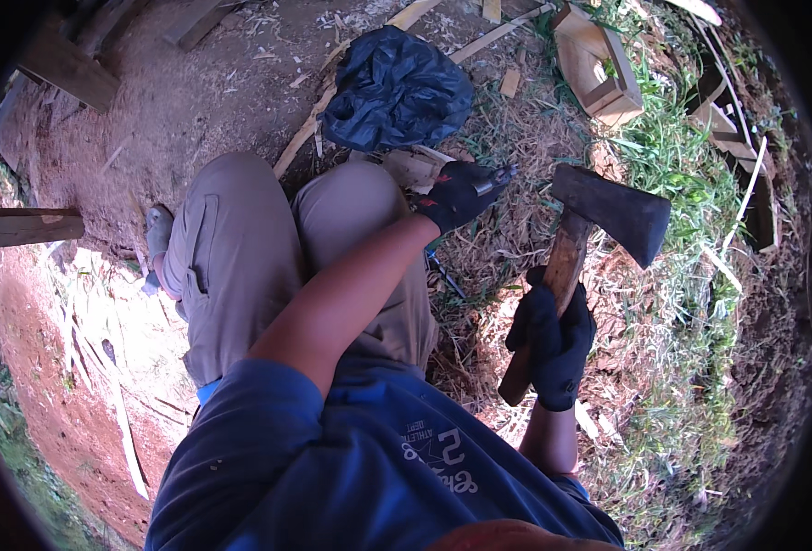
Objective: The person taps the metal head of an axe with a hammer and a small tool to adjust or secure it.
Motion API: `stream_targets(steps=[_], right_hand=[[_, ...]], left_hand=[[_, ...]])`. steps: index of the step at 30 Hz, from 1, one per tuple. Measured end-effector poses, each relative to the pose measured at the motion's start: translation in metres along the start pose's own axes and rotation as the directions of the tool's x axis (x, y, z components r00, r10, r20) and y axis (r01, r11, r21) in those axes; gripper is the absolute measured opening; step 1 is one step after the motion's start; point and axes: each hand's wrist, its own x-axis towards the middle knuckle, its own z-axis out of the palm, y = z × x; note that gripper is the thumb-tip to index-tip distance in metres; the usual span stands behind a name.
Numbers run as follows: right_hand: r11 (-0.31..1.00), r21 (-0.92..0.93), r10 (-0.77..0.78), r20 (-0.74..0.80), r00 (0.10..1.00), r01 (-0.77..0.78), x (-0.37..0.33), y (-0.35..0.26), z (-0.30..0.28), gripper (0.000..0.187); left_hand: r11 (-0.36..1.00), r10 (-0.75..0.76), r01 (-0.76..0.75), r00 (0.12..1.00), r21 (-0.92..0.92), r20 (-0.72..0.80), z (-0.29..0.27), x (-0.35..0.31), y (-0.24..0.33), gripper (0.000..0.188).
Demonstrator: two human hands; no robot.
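Observation:
My right hand [555, 340], in a dark glove, is wrapped round the wooden handle of an axe [568, 253]. The axe stands nearly upright, its dark, worn metal head at the top and the blade edge facing right. My left hand [459, 196], gloved in black with red marks, reaches across above my knee. Its fingers are closed about a small greyish, shiny thing [490, 185], whose kind I cannot make out. A gap separates this hand from the axe head. Just beyond the left hand lies a crumpled black plastic bag [397, 90].
An open wooden box frame [599, 69] lies on the grass at the far right. Wood strips [307, 133] and chips are scattered over the dirt. Timber beams [68, 69] jut in at the upper left, and another beam [25, 227] lies below them. My bent knees [240, 216] fill the middle.

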Motion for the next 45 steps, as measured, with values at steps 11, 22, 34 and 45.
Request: stream_targets(steps=[11,22,34,45], right_hand=[[0.844,-0.485,0.268,0.013,0.963,-0.228,0.012,-0.031,-0.031,0.031],[0.759,-0.65,0.134,0.094,0.987,-0.041,0.01,-0.026,-0.048,0.03],[0.812,-0.579,0.1,0.016,0.995,-0.072,0.01,-0.016,-0.05,0.03],[0.859,-0.488,0.185,0.012,0.983,-0.156,0.011,-0.011,-0.052,0.029]], left_hand=[[0.936,0.018,-0.115,0.959,0.332,0.283,0.002,0.002,0.009,0.033],[0.926,0.123,-0.221,0.943,0.306,0.309,-0.006,-0.007,0.033,0.024],[0.872,0.075,-0.232,0.934,0.432,0.35,0.002,0.001,0.016,0.028],[0.915,-0.023,-0.127,0.931,0.383,0.364,-0.012,-0.005,0.058,0.057]])
